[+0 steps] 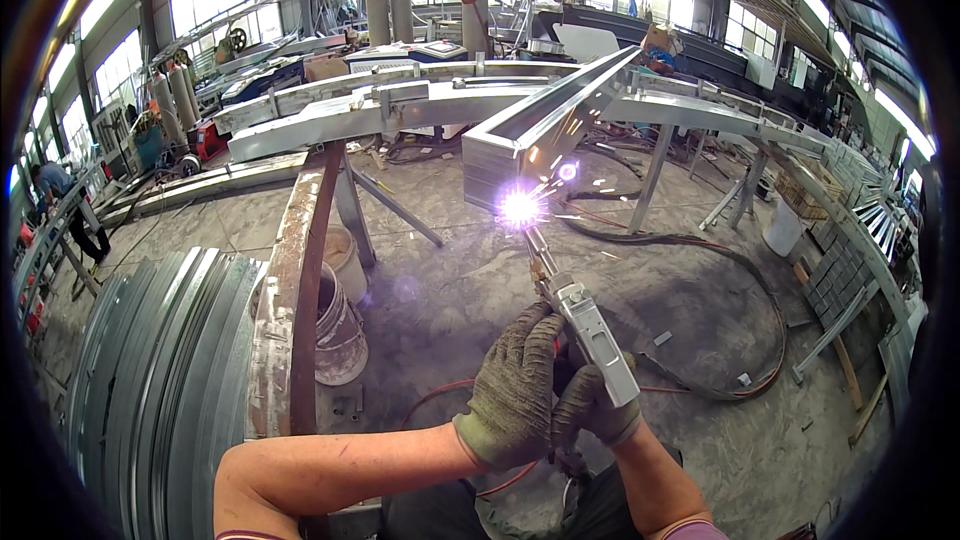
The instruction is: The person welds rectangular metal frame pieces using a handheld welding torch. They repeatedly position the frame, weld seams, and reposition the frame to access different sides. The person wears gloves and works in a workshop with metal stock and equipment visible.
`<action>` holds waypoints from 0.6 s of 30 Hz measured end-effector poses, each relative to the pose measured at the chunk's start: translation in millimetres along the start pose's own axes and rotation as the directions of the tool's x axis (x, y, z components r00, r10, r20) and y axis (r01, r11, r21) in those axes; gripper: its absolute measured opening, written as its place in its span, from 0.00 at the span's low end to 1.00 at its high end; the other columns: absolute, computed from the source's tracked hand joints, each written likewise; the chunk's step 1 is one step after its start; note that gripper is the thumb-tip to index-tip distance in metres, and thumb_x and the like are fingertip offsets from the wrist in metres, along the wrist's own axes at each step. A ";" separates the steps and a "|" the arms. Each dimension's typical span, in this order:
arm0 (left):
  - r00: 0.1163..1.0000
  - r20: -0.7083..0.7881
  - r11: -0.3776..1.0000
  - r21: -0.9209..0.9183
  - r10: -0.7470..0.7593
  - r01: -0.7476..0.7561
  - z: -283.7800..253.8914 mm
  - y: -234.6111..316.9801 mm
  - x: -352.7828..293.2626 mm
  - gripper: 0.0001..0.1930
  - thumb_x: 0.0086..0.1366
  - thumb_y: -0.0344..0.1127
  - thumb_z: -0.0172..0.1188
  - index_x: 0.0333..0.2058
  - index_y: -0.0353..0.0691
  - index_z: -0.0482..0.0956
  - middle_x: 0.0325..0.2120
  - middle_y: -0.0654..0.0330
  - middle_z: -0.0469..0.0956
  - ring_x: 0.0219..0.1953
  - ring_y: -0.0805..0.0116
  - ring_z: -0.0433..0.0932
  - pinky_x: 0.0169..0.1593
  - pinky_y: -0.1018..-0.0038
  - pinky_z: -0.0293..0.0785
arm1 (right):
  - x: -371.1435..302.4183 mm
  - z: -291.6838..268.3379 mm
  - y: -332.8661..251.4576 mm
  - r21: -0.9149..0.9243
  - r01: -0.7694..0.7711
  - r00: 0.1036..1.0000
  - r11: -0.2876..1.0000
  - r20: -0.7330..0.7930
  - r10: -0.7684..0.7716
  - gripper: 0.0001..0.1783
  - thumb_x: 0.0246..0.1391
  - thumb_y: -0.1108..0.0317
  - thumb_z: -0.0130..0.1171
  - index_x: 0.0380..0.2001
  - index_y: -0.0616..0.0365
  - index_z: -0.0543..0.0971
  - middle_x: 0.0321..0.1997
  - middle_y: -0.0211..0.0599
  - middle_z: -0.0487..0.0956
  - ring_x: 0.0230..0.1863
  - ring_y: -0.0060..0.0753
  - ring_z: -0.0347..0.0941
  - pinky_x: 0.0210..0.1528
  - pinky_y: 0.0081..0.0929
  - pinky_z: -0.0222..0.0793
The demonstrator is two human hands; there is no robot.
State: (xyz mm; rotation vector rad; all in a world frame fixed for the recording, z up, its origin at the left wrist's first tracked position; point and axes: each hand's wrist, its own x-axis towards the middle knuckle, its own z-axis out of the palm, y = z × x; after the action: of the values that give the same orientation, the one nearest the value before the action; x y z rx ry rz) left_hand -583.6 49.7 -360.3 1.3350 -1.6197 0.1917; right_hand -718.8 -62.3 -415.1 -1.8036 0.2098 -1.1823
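A silver, boxy hand-held welding torch (pixel 597 340) points up and away from me, both gloved hands gathered around its grip. My left hand (pixel 515 380), in a grey-green knit glove, is closed around its left side. Lower on the right, my right hand (pixel 597 402) is wrapped round the handle, its fingers partly hidden by the torch body. At the nozzle a bright violet-white glow throws orange sparks against the lower end corner of a long, open-topped metal channel (pixel 487 172). The glare hides the exact spot where the nozzle meets the metal.
The channel lies across long metal rails (pixel 310 130) on stands. Left are a rusty beam (pixel 283 340), dirty buckets (pixel 340 345) and stacked metal profiles (pixel 165 340). A dark hose (pixel 765 295) loops over the floor at right. Gas cylinders (pixel 400 15) stand behind; another person (pixel 75 210) is far left.
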 end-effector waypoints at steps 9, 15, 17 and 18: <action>1.000 -0.010 1.000 0.018 -0.015 0.015 0.6 0.8 -1.4 0.36 0.73 0.47 0.67 0.67 0.24 0.65 0.63 0.30 0.72 0.64 0.30 0.75 0.69 0.45 0.70 | -0.1 -2.0 -2.1 -0.032 -0.035 0.999 0.999 0.026 0.036 0.12 0.63 0.63 0.73 0.36 0.59 0.81 0.28 0.29 0.77 0.27 0.25 0.74 0.31 0.30 0.74; 1.000 -0.002 0.999 0.032 -0.026 0.026 -0.1 -0.2 -1.9 0.36 0.74 0.47 0.67 0.67 0.24 0.65 0.63 0.30 0.72 0.65 0.30 0.75 0.69 0.45 0.69 | 1.1 -0.2 -7.1 -0.061 -0.069 0.997 0.996 0.023 0.071 0.10 0.60 0.66 0.72 0.36 0.58 0.82 0.28 0.30 0.79 0.28 0.27 0.77 0.32 0.30 0.76; 1.000 -0.010 0.999 0.035 -0.024 0.025 0.4 0.4 -1.7 0.36 0.74 0.48 0.67 0.67 0.24 0.65 0.63 0.30 0.72 0.65 0.30 0.74 0.69 0.45 0.69 | -0.4 -1.2 -3.4 -0.047 -0.066 0.998 0.997 0.018 0.067 0.09 0.60 0.67 0.72 0.36 0.58 0.82 0.28 0.30 0.79 0.28 0.28 0.78 0.32 0.30 0.76; 1.000 -0.014 0.999 0.037 -0.023 0.024 0.5 0.6 -1.8 0.36 0.74 0.48 0.67 0.66 0.24 0.65 0.63 0.30 0.72 0.65 0.30 0.74 0.69 0.45 0.69 | -0.4 -1.8 -2.2 -0.049 -0.048 0.999 0.998 0.021 0.049 0.09 0.59 0.67 0.72 0.36 0.58 0.82 0.28 0.30 0.79 0.28 0.28 0.78 0.32 0.30 0.76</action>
State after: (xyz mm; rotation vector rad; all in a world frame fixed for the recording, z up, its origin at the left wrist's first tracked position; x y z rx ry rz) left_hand -584.5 50.8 -361.6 1.3772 -1.5951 0.2174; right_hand -721.1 -61.9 -413.5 -1.8427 0.2705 -1.1312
